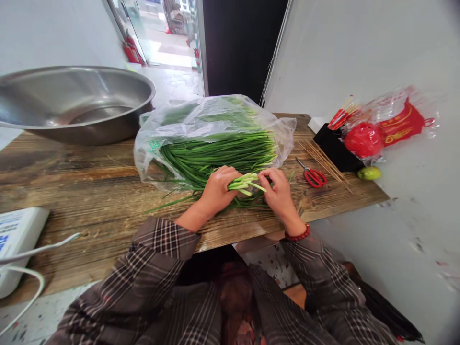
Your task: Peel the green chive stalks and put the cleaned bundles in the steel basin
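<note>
My left hand (220, 189) is closed around a small bunch of green stalks (245, 182), whose pale cut ends point right. My right hand (276, 188) is pinched at those pale ends, its thumb and fingertips together; what lies between them is too small to make out. Just beyond both hands, a large pile of long green stalks (219, 153) lies in an open clear plastic bag (212, 112). Loose green leaves (172, 204) are scattered on the table below and beside my hands.
On the wooden table (97, 211) are a big steel basin (89, 132) at the left, a white device (23, 244) with cables, red-handled scissors (313, 177), thin wooden sticks (327, 163), a black box (336, 149) with red packaging and a green fruit (369, 173).
</note>
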Available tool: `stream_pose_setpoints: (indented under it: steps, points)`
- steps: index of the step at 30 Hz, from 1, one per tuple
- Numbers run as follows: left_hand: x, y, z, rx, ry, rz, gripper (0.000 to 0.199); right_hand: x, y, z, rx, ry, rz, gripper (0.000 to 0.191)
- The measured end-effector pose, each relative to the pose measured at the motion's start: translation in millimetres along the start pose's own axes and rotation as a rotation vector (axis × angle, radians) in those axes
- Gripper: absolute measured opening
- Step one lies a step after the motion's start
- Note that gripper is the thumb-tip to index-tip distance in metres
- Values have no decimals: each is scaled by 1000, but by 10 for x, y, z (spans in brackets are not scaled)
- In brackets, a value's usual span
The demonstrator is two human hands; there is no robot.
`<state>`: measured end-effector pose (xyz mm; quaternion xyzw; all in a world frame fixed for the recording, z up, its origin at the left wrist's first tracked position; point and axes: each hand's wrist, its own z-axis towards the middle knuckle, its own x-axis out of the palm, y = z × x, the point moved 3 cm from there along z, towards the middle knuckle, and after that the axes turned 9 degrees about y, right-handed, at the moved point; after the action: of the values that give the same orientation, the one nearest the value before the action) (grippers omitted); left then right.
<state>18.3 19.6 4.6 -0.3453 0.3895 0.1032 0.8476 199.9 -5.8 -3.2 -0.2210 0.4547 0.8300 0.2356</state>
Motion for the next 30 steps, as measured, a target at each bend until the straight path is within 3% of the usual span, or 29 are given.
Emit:
stream_pose_setpoints:
  steps: [6, 11, 15, 17, 21, 24, 30]
  points:
    - [47, -23, -34, 76, 26, 100, 20, 242, -102, -5, 351, -120, 636, 26]
    - [34, -24, -29, 50, 18, 48, 19, 150, -228, 43, 371, -285, 780, 33]
    - [-10, -1, -12, 6, -48, -12, 16, -123, -405, 38, 333, -368, 617, 34]
    - [-17, 14, -8, -15, -63, -37, 18, -259, -452, 34, 284, -259, 356, 35]
    - [-20, 27, -13, -44, -82, -111, 16, -411, -345, 16, 77, -41, -155, 20]
    - [-26, 29, -24, -102, -89, -170, 13, -385, -111, 7, -18, -22, -139, 26]
    - [-18, -2, -28, -121, -18, -242, 12, -76, 365, 107, -102, -33, 63, 17]
